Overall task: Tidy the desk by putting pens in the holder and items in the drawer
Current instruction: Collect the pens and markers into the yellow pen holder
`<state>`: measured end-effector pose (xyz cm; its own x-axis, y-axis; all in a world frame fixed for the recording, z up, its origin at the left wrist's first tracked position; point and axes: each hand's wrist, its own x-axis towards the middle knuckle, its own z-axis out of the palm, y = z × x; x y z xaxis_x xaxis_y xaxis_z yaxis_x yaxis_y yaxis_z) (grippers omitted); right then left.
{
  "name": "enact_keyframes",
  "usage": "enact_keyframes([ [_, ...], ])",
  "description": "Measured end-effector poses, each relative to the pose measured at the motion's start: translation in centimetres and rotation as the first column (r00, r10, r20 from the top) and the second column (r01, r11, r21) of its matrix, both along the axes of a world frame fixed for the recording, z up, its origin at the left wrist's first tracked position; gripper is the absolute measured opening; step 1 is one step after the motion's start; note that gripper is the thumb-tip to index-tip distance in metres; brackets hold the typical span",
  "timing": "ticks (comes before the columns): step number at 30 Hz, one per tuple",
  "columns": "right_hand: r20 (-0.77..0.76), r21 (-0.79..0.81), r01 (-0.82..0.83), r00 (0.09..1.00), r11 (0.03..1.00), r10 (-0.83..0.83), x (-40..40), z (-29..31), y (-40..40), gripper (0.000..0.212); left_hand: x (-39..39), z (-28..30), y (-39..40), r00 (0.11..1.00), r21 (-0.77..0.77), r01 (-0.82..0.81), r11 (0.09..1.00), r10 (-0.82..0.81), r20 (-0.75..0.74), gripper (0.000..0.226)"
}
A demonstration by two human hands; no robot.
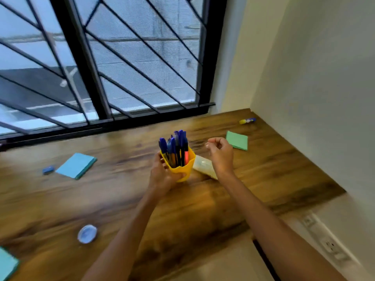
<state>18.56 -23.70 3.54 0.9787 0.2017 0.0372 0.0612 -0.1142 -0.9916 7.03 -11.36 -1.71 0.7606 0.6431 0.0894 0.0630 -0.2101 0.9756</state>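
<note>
My left hand grips yellow holder, lifted or tilted above table. Pens all inside it, none loose that I see. Right hand loosely curled, holding nothing. Pen stage looks done.

Left for drawer: blue pad, green pad, eraser, round cap, glue stick, pale tube. Drawer not visible.
</note>
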Motion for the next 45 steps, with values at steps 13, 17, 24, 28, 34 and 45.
enact_keyframes([
  [13, -0.233, -0.303, 0.533, 0.762, 0.790, -0.604, 9.0, -3.1, -20.0, 0.028, 18.3, 1.5, -18.7, 0.945, -0.037, 0.326, 0.945, -0.325, 0.019, 0.091],
  [17, -0.251, -0.347, 0.561, 0.717, 0.752, -0.650, 10.7, -3.9, -24.4, 0.033, 22.4, 0.8, -24.6, 0.921, -0.031, 0.387, 0.921, -0.388, -0.025, 0.100],
  [24, -0.253, -0.373, 0.591, 0.677, 0.715, -0.691, 13.2, -5.8, -29.4, 0.031, 27.0, -0.8, -32.0, 0.905, 0.046, 0.423, 0.905, -0.419, -0.076, 0.107],
  [28, -0.259, -0.362, 0.602, 0.668, 0.711, -0.698, 14.2, -6.3, -30.6, 0.027, 28.3, -1.5, -34.1, 0.900, 0.055, 0.434, 0.899, -0.430, -0.071, 0.104],
  [34, -0.264, -0.364, 0.598, 0.669, 0.714, -0.695, 14.6, -7.2, -31.4, 0.026, 29.0, -2.5, -35.3, 0.893, 0.093, 0.448, 0.889, -0.441, -0.091, 0.108],
  [45, -0.296, -0.325, 0.604, 0.666, 0.728, -0.684, 14.1, -7.1, -32.0, 0.016, 29.7, -3.0, -35.7, 0.851, 0.081, 0.515, 0.853, -0.498, -0.167, 0.114],
])
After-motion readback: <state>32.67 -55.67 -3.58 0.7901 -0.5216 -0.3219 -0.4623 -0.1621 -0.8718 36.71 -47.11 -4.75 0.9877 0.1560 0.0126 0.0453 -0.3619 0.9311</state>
